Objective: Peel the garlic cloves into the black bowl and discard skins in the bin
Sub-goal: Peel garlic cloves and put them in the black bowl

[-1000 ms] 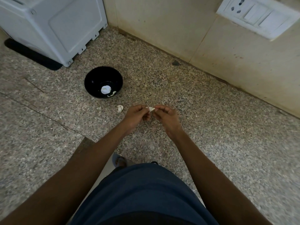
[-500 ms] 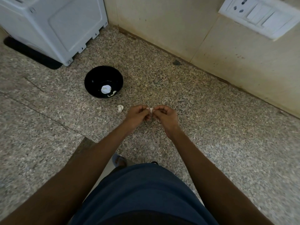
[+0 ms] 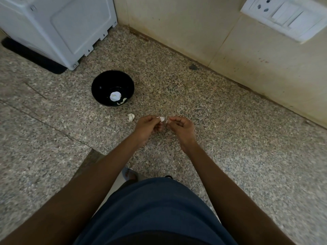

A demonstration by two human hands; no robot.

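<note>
Garlic is the business here, and going left to right: the black bowl sits on the floor near a white appliance, with a white piece and a pale sliver or two inside; whether these are peeled cloves or skin is hard to tell. Just right of the bowl, a loose clove lies on the floor. Next, the left hand pinches a clove at its fingertips. The right hand, fingers curled, is beside it; half a second ago the two hands were pressed together over the clove, and now a small gap has opened, which suggests a strip of skin is being pulled away. So peeling of this clove looks under way, not finished. Whether the right hand's grip actually holds skin is too small to make out. No bin is in view.
</note>
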